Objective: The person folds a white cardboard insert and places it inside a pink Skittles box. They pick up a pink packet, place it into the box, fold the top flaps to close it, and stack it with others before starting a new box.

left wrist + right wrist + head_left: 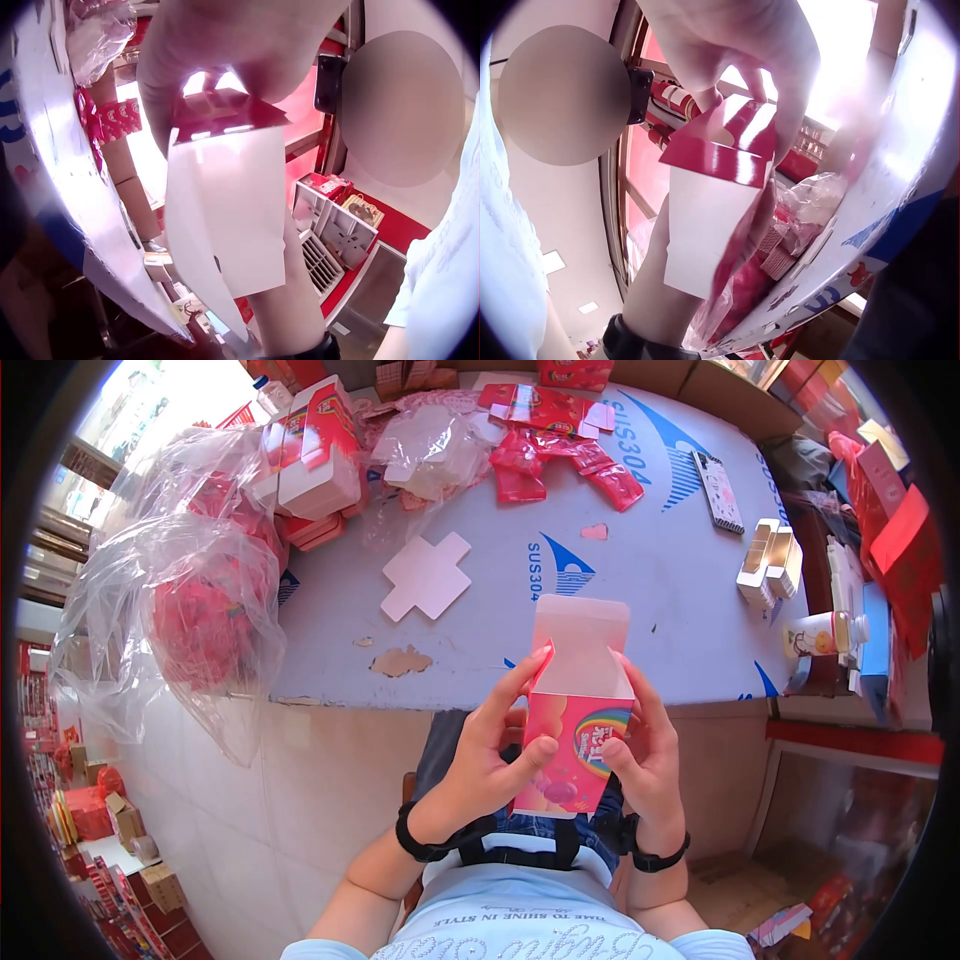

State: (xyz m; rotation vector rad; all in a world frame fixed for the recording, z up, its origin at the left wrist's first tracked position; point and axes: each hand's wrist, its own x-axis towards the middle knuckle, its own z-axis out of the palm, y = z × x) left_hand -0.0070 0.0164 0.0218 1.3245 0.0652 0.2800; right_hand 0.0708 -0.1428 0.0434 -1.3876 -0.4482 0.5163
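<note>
In the head view a pink carton (575, 755) with a rainbow print is held above the lap at the table's near edge, its top flap raised and its white inside showing. The left hand (495, 760) grips its left side, thumb on the printed face. On the right side the right hand (645, 760) holds it the same way. White flap surfaces of the carton (225, 210) face the left wrist view, with the left hand (225, 45) around its red part. In the right wrist view the right hand (742, 45) curls over the carton's glossy red part (735, 142).
A white cross-shaped card (427, 576) lies on the blue-grey table (340, 630). Clear plastic bags (180, 590) and stacked boxes (320, 480) fill the left; red packets (520, 465) lie at the back. Small cartons (768, 563), a pen box (717, 491) and a cup (815, 633) stand right.
</note>
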